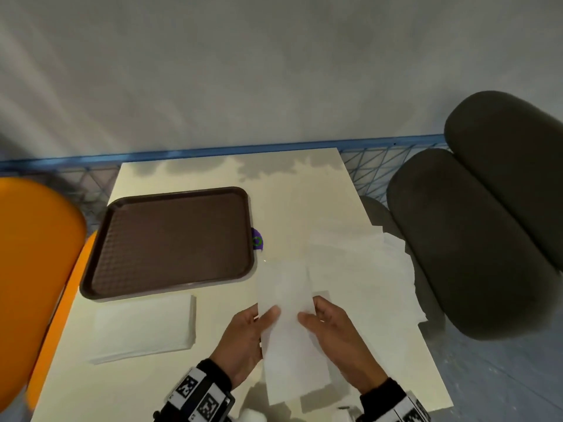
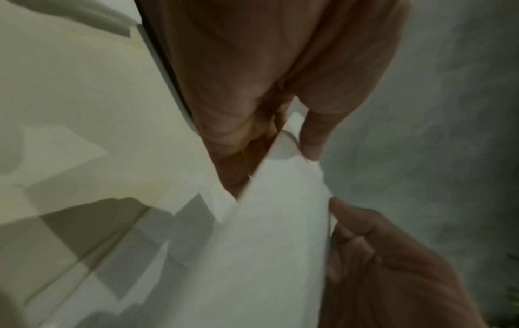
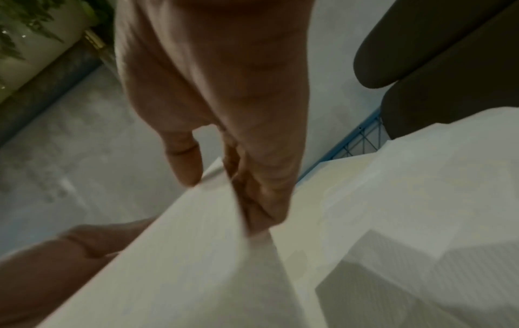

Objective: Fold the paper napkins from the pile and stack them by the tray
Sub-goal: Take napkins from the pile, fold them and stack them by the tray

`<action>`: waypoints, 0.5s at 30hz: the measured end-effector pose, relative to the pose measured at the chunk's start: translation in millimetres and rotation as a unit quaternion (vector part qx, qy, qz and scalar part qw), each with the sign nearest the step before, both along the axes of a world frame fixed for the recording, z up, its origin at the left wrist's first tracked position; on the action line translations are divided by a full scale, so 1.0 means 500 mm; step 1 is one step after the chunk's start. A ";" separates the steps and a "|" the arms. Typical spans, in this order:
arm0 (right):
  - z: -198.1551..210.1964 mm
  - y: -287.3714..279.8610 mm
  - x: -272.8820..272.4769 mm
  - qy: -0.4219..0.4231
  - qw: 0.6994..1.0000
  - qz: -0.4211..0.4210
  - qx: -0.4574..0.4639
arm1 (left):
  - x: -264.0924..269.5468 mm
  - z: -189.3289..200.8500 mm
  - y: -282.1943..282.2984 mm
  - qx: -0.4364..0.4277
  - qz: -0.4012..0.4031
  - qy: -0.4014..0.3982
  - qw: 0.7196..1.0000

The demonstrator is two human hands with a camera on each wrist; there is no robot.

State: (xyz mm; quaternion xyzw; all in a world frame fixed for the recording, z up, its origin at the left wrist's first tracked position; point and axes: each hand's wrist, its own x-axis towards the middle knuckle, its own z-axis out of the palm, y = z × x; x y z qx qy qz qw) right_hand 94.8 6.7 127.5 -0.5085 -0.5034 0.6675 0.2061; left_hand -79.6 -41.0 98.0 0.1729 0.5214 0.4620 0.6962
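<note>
Both hands hold one paper napkin (image 1: 289,336) above the table (image 1: 213,385): left hand (image 1: 243,339) and right hand (image 1: 338,333) each pinching a side edge, thumb on top. Folded stack (image 1: 143,327) just below brown tray (image 1: 170,239); loose pile (image 1: 365,269) at right.

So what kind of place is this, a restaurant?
Probably a cafe or canteen, though that is a guess. A brown serving tray lies on a small table, a napkin is held in both hands with more paper napkins stacked nearby, and padded seats stand beside the table.
</note>
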 end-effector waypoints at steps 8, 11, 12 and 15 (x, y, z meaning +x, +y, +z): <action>0.062 0.031 -0.022 -0.300 0.863 0.153 0.376 | -0.099 0.016 -0.022 0.170 -0.278 0.330 0.886; 0.098 0.031 -0.060 -0.299 0.770 0.349 0.442 | -0.115 0.038 -0.024 0.222 -0.426 0.420 0.770; 0.100 0.029 -0.068 -0.284 0.763 0.382 0.438 | -0.123 0.051 -0.026 0.228 -0.443 0.421 0.758; 0.102 0.025 -0.064 -0.173 0.866 0.316 0.348 | -0.178 0.085 -0.033 0.230 -0.437 0.385 0.780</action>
